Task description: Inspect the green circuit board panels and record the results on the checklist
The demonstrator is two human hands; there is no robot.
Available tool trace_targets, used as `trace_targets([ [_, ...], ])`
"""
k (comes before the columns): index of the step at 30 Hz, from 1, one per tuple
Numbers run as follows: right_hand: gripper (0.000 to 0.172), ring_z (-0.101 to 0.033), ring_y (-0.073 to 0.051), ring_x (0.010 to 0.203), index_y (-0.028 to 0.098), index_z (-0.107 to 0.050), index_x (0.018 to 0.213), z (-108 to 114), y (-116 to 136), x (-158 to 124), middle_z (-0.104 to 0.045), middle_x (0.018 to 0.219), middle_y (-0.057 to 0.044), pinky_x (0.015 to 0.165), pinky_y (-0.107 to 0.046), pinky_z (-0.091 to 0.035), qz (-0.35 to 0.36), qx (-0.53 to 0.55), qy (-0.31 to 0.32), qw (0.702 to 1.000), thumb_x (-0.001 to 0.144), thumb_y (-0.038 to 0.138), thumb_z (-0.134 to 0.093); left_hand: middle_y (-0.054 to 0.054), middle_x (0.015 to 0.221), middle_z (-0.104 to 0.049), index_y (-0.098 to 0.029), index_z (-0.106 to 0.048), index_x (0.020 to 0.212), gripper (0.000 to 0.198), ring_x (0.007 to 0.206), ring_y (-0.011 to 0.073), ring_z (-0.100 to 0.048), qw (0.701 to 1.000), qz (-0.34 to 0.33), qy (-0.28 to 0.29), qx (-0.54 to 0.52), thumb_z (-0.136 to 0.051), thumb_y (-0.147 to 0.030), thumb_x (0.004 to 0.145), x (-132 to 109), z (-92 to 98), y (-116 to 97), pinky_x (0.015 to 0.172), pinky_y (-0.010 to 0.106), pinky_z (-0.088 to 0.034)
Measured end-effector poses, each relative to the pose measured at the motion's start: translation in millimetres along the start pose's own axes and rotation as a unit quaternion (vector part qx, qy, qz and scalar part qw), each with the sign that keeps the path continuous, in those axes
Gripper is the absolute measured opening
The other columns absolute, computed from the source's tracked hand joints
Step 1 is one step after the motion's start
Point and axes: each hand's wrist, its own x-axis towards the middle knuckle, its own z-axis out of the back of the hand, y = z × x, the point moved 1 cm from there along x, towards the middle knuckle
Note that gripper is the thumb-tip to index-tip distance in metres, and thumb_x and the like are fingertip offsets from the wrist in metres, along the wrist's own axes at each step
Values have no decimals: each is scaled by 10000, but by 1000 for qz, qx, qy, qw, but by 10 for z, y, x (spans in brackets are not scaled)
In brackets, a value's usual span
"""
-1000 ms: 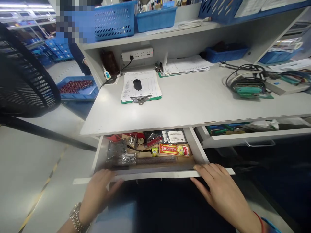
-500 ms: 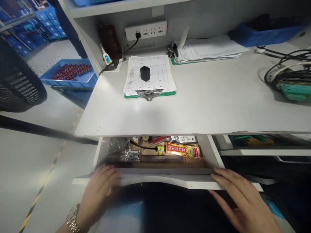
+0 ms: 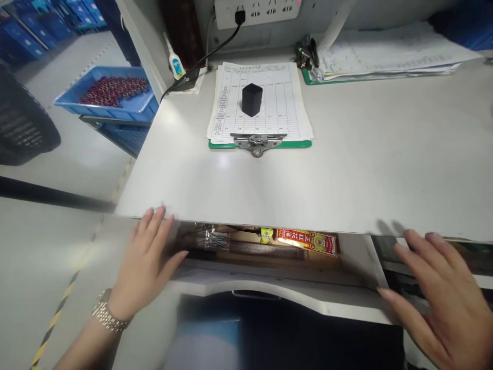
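Observation:
A white drawer stands partly pulled out below the desk top. My left hand, a metal watch on its wrist, is spread at the drawer's left end, its fingertips by the desk's front edge. My right hand is open too, thumb close to the drawer's right end and fingers near the desk edge. Neither hand holds anything. Inside the drawer lie a red and yellow box, a small yellow-green packet, a clear bag of screws and a long brown bar. The drawer's back is hidden under the desk.
A green clipboard with papers bears a black block. Behind are a power strip, a small white bottle and more papers. To the left are a blue bin of red parts and a black fan.
The drawer has slid inward, covering more of its contents. Both hands have left its front panel and moved up toward the desk edge, fingers spread. The view has come closer.

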Motion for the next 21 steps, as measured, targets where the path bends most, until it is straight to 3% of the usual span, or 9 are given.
trace_targets([
  [4, 605, -325, -319, 1235, 195, -318, 1330, -116, -31, 158, -383, 1337, -124, 1012, -496, -278, -39, -46, 1, 998, 790, 410, -488, 131, 1395, -280, -205, -234, 1342, 691, 1278, 341, -225, 998, -15, -54, -17, -577, -222, 743, -14, -2, -37, 1010, 544, -262],
  [7, 571, -340, -317, 1227, 167, -366, 1296, -137, -24, 172, -408, 1316, -144, 999, -488, -284, -43, -61, 1, 997, 794, 414, -478, 84, 1211, -496, -258, -420, 1223, 545, 1124, 276, -461, 993, -61, -89, -54, -586, -124, 722, -91, 37, -38, 926, 448, -412],
  [8, 562, -342, -314, 1226, 165, -376, 1288, -133, -17, 170, -413, 1312, -144, 998, -484, -285, -43, -62, 1, 997, 794, 413, -477, 66, 1125, -552, -256, -473, 1169, 459, 1042, 236, -525, 993, -73, -59, -75, -566, -124, 739, -90, 47, -43, 881, 391, -456],
  [10, 546, -344, -308, 1226, 162, -394, 1270, -120, 2, 167, -420, 1307, -141, 999, -479, -284, -46, -61, 0, 997, 792, 414, -475, 46, 1026, -609, -237, -532, 1098, 307, 920, 180, -587, 988, -85, 69, -111, -495, -180, 798, -17, 48, -69, 805, 309, -499],
  [12, 526, -343, -302, 1228, 155, -412, 1251, -106, 20, 169, -423, 1304, -141, 1003, -474, -281, -46, -57, -2, 997, 795, 410, -473, 44, 1056, -616, -235, -533, 1110, 296, 904, 179, -601, 966, -97, 210, -113, -437, -264, 832, 140, 7, -119, 784, 306, -506],
  [14, 504, -341, -294, 1230, 145, -427, 1234, -92, 33, 173, -425, 1302, -141, 1006, -465, -282, -46, -55, -7, 997, 800, 397, -475, 45, 1115, -597, -256, -501, 1157, 343, 928, 209, -597, 940, -122, 305, -91, -449, -296, 821, 338, -94, -188, 792, 351, -498],
  [15, 495, -336, -289, 1234, 138, -431, 1229, -86, 37, 173, -421, 1305, -141, 1009, -461, -280, -48, -54, -8, 997, 805, 389, -474, 51, 1139, -583, -260, -489, 1172, 372, 939, 228, -591, 933, -133, 326, -75, -481, -284, 801, 436, -170, -225, 795, 372, -491],
  [18, 477, -327, -277, 1240, 124, -436, 1218, -74, 44, 174, -420, 1306, -141, 1018, -449, -277, -44, -47, -7, 998, 812, 371, -473, 100, 1165, -559, -237, -473, 1187, 513, 985, 291, -559, 937, -139, 319, -24, -596, -199, 691, 665, -464, -324, 798, 417, -463],
  [21, 456, -327, -268, 1241, 122, -441, 1206, -70, 42, 175, -430, 1297, -135, 1027, -440, -273, -42, -37, -10, 998, 813, 350, -482, 148, 1147, -557, -185, -460, 1187, 602, 984, 318, -548, 935, -142, 324, -30, -631, -151, 611, 754, -737, -380, 786, 425, -449],
])
